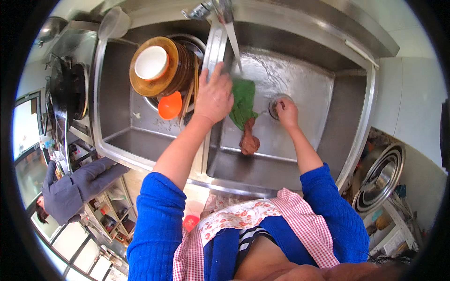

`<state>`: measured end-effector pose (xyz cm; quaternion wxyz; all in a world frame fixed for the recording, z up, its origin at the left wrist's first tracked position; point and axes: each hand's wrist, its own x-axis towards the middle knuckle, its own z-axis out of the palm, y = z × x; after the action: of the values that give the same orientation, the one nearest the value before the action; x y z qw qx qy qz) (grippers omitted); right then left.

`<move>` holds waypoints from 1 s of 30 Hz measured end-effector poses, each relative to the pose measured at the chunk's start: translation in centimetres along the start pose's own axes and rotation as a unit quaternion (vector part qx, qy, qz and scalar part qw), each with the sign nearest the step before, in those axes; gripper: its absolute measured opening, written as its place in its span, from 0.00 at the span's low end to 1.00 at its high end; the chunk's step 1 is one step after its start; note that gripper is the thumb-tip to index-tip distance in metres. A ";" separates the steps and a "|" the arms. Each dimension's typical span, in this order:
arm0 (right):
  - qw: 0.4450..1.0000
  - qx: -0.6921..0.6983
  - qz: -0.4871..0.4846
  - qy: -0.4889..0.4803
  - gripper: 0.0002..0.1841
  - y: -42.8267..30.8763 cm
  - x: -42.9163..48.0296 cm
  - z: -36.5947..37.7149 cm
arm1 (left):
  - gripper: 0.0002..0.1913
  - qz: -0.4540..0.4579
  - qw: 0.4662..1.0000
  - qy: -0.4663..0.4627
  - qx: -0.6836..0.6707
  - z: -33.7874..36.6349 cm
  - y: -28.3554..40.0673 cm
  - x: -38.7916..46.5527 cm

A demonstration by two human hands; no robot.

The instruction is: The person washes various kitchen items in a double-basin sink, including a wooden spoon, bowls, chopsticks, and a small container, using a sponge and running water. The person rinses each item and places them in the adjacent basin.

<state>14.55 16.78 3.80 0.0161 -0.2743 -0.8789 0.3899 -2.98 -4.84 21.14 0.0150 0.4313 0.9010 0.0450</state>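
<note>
My left hand (pixel 214 96) rests over the metal divider (pixel 215 45) between two stainless steel basins, fingers spread and holding nothing I can see. My right hand (pixel 288 114) reaches down to the round drain (pixel 275 108) of the right basin. Its fingertips are bunched inside the drain, and whatever they may pinch is hidden. Between my hands a green cloth (pixel 243 102) lies wet on the basin floor. A brown crumpled cloth or scrubber (pixel 249 140) touches its near end. Water (pixel 234 47) runs from the faucet (pixel 222 10) into this basin.
The left basin holds stacked brown plates (pixel 154 87) topped by a white bowl (pixel 151 62), an orange ladle or scoop (pixel 170 106) and chopsticks (pixel 187 102). A wok (pixel 61 87) stands at far left, near another person (pixel 66 196). Metal basins (pixel 381 179) lean at right.
</note>
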 end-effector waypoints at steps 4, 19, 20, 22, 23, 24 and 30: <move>0.973 0.160 -0.125 0.108 0.08 -11.3 5.6 -4.1 | 0.16 -0.005 0.999 -0.036 -0.001 -0.3 -0.1 0.0; 0.907 0.322 -0.233 0.138 0.06 -25.0 6.2 -8.3 | 0.13 0.005 0.999 0.019 -0.026 -0.5 0.0 -0.4; 0.900 0.331 -0.242 0.144 0.06 -26.0 6.7 -9.1 | 0.13 0.002 0.999 0.014 -0.037 -0.5 -0.1 -0.4; 0.894 0.336 -0.259 0.148 0.06 -27.4 8.2 -10.8 | 0.13 0.004 0.999 0.026 -0.034 -0.3 -0.1 -0.6; 0.890 0.349 -0.264 0.130 0.06 -28.3 8.8 -11.9 | 0.13 0.007 0.999 0.034 -0.033 -0.4 -0.1 -0.6; 0.885 0.362 -0.271 0.112 0.06 -29.3 9.3 -12.8 | 0.13 0.005 0.999 0.020 -0.028 -0.6 -0.1 -0.6; 0.867 0.413 -0.273 -0.055 0.09 -31.2 9.4 -13.4 | 0.13 0.003 0.999 0.008 -0.035 -0.2 -0.2 -0.5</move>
<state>-4.84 13.50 33.02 0.1851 0.0304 -0.6765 0.7122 -2.83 -5.41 21.34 0.0233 0.4327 0.8977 0.0802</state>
